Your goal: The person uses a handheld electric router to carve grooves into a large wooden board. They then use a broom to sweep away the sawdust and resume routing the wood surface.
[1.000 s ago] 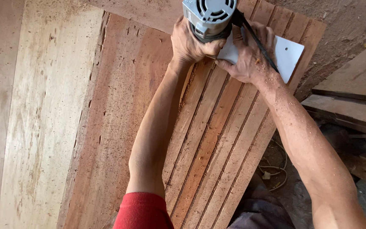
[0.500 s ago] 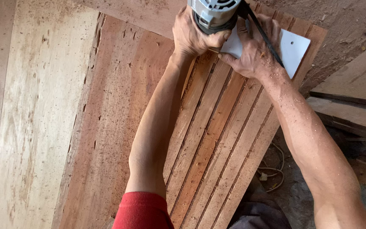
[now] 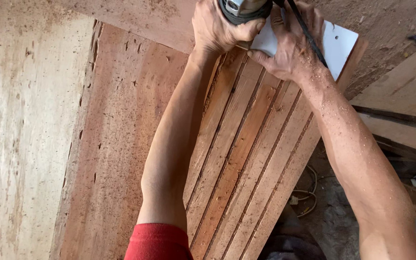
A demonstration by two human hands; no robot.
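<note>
Both my hands on a grey power router at the far end of a grooved reddish wooden board.

Nearest me is my red sleeve (image 3: 159,242) on the left arm, and under my arms runs the long reddish-brown wooden board (image 3: 246,163) cut with parallel grooves, lying on the desk (image 3: 20,144) of pale and red planks. Off its right edge, a pale cord (image 3: 304,195) lies on the dusty floor. Farther out, my left hand (image 3: 220,29) is wrapped tight around the round grey body of the power router (image 3: 244,8), fingers fully curled on it. My right hand (image 3: 292,48), flecked with sawdust, presses fingers-spread on the router's flat white base plate (image 3: 338,45), the black cable (image 3: 306,33) crossing its back. The router sits at the board's far end, partly cut off by the frame's top.
</note>
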